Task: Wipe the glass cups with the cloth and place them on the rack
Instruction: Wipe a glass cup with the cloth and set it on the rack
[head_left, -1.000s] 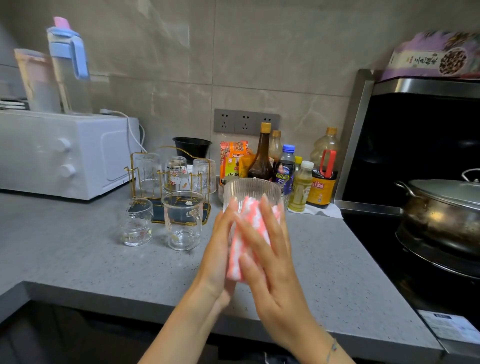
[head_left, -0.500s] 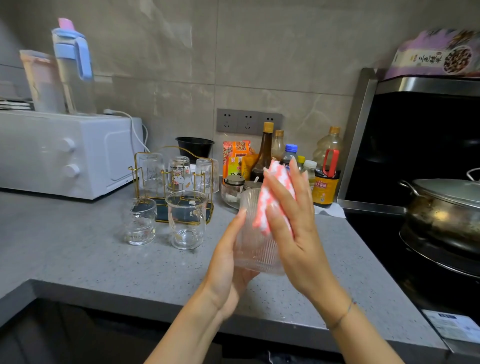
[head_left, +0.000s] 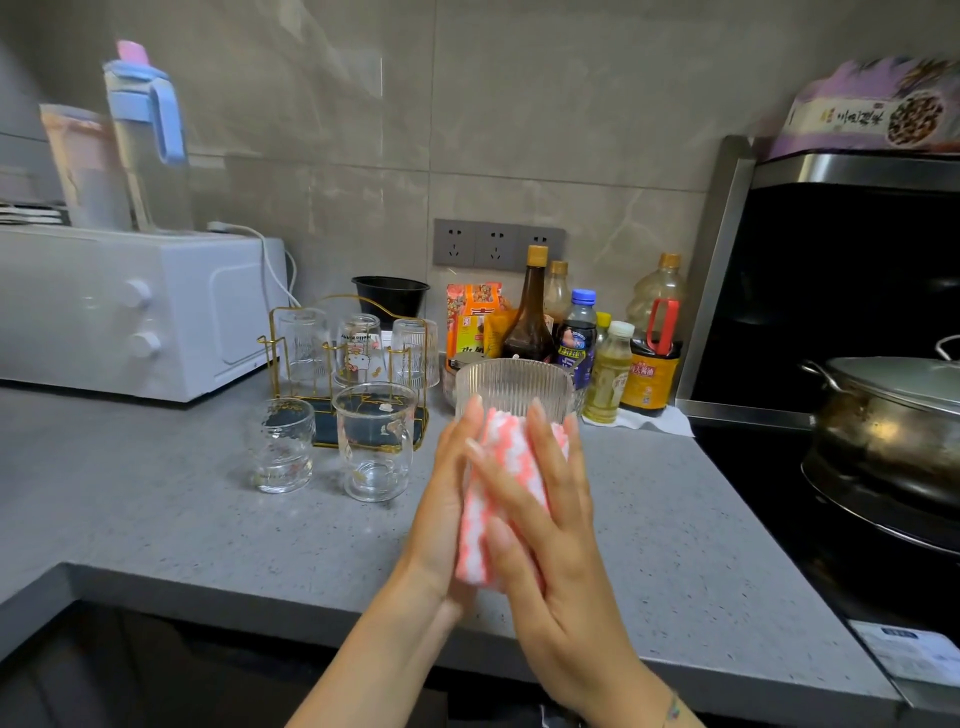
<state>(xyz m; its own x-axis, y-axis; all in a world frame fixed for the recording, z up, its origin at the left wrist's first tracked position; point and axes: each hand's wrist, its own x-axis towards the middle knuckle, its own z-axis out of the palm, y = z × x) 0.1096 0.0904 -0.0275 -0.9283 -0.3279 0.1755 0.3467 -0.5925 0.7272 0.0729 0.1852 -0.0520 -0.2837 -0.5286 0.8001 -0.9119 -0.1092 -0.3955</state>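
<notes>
Two flat hands sandwich the ribbed clear glass cup (head_left: 511, 387), held up in the air right of the gold wire rack (head_left: 332, 358) and nearer the camera. Left hand (head_left: 447, 499): fingers straight, pressed on the cup's left side. Right hand (head_left: 545, 530): fingers straight and slightly spread, pressing the pink-and-white cloth (head_left: 506, 499) onto the cup wall. Looks mid-wipe. To do it well: brace firmly with the left palm so the cup can't slip, turn the cup so the cloth reaches every rib, then rim and inside, with light pressure. Three upturned glasses sit on the rack. A short clear glass cup (head_left: 283, 444) and a taller clear glass cup (head_left: 375, 441) stand just in front of it, likely waiting. Free rack slot: cannot tell.
</notes>
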